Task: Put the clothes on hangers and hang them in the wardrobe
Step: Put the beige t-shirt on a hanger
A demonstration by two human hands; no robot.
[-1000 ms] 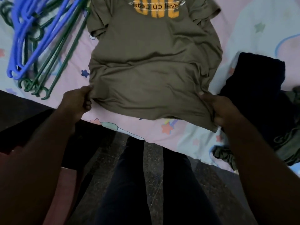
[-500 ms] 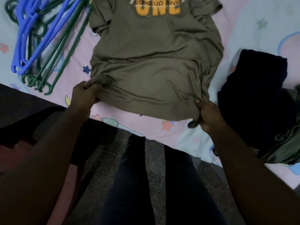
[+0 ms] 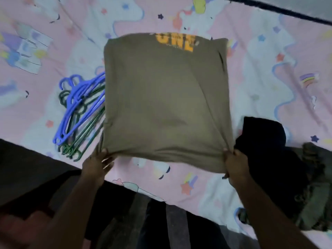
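**Inspector A:** Any writing on the garment?

**Inspector B:** One item. The olive t-shirt (image 3: pixel 167 97) carries large orange block letters along its far fold; they read "ONE", blurred and cut off at the top by the fold. No other brand or label is legible.

**Inspector A:** State of each grip?

**Inspector B:** The left hand (image 3: pixel 98 163) is at the shirt's near left corner. Its fingers are curled under the hem, with the cloth gathered at that point; the frame is blurred there, so how firmly it pinches is not clear. The right hand (image 3: pixel 235 165) is closed on the near right corner, fingers curled round bunched fabric, with creases radiating from the hold.

**Inspector A:** Position of the shirt relative to the hands?

**Inspector B:** The shirt extends away from both hands, stretched taut between the two held corners, and presents as a roughly square panel over the middle of the bed (image 3: pixel 260 72). Its near hem lies close to the bed's near edge. Whether the far part rests on the sheet or is raised off it, I cannot tell.

**Inspector A:** Other items on the bed?

**Inspector B:** A bundle of hangers (image 3: pixel 79 112), blue ones lying on green ones, sits to the left of the shirt, their right ends hidden under its left edge. A pile of dark clothes (image 3: pixel 265 146) lies at the right, just beside the right hand, with a grey-green garment (image 3: pixel 316 193) heaped at the bed's near right edge. The sheet is pink with a cartoon print.
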